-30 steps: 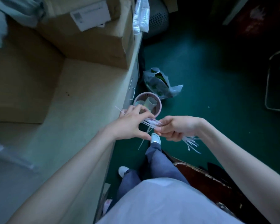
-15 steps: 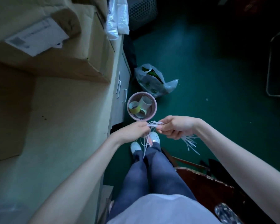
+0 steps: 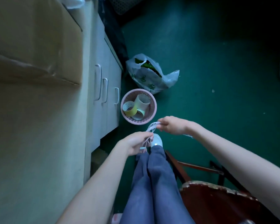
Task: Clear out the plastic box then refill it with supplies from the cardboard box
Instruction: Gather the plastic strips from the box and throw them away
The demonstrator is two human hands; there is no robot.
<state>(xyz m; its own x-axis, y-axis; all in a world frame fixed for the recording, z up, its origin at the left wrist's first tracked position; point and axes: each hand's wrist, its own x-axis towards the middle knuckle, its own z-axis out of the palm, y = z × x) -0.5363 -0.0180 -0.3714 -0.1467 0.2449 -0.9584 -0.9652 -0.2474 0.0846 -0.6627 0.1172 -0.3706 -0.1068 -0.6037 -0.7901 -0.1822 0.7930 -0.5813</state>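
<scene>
A pink basket (image 3: 149, 118) of tape rolls (image 3: 129, 108) stands beside a plastic bag (image 3: 149, 78), possibly holding greens.

One head-worn view looks steeply down — close over the forearms, onto the green floor (image 3: 217, 110) beside the cabinet (image 3: 103, 78).

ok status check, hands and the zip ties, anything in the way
Left hand and right hand both pinch the white zip ties, bundle bent between them. Pink basket on the floor just ahead, tape rolls inside. Nothing between.
</scene>
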